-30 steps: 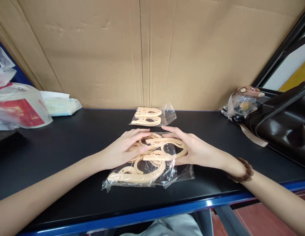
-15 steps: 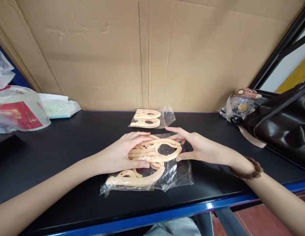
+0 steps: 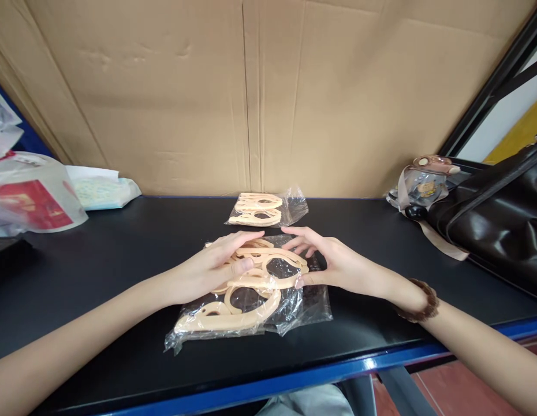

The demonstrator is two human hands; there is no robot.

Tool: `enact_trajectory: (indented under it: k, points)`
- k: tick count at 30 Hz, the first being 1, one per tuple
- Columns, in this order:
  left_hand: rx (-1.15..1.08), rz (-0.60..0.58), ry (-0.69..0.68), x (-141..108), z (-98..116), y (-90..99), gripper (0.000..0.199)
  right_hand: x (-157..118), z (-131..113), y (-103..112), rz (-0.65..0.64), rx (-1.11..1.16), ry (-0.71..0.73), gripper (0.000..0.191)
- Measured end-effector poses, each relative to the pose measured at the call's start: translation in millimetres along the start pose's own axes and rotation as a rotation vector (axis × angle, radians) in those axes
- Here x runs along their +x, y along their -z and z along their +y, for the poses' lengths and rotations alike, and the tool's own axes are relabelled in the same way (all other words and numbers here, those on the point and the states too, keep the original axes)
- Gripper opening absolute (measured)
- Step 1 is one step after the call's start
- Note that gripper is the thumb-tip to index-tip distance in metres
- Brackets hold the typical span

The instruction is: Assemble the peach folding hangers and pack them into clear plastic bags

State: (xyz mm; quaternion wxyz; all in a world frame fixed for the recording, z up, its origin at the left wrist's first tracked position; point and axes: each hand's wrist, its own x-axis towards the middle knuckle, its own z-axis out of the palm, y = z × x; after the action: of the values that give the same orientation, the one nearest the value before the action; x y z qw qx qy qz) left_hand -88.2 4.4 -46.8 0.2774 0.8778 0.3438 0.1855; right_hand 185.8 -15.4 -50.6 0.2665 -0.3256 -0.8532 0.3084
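In front of me on the black tabletop lies a clear plastic bag [image 3: 314,306] with several beige plastic pieces, which look like folding clothes hangers [image 3: 246,319]. My left hand [image 3: 203,268] rests on the bag's left part, fingers stretched out and thumb spread, covering some of the hangers. At the right end of the hangers is my right hand [image 3: 327,260], fingers apart; its thumb touches the bag. Neither hand is closed round anything. Farther back, a second clear bag [image 3: 294,208] holds similar beige hangers [image 3: 256,208], untouched.
Cardboard [image 3: 164,104] stands along the back of the table [image 3: 104,248]. A white plastic bag [image 3: 38,196] and a soft tissue-like pack [image 3: 106,189] sit at the left. At the right are a clear bottle [image 3: 427,182] with a strap and a black leather bag [image 3: 498,219].
The near bag and its hangers have shifted a little left and nearer to me. My left thumb has risen from the hangers' lower edge, and my right hand has moved left.
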Motion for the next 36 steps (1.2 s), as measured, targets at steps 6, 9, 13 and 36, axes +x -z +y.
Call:
enact_trajectory:
  k: [6, 9, 13, 36]
  points:
    - [0.012, 0.024, -0.006, 0.8, -1.1, -2.1, 0.056, 4.8, 2.6, -9.1, 0.013, 0.108, 0.095, 0.074]
    - [0.048, -0.007, -0.030, 1.2, -1.1, 1.2, 0.054, 4.5, -1.4, -10.7, -0.036, 0.136, 0.106, 0.075]
    - [0.179, -0.150, -0.038, -0.7, -0.6, 12.4, 0.068, 2.0, -6.5, -9.6, -0.028, 0.062, 0.068, 0.075]
    - [0.410, -0.145, 0.005, -2.8, 0.2, 10.6, 0.085, 12.9, -6.5, -20.9, 0.121, -0.110, 0.011, 0.071]
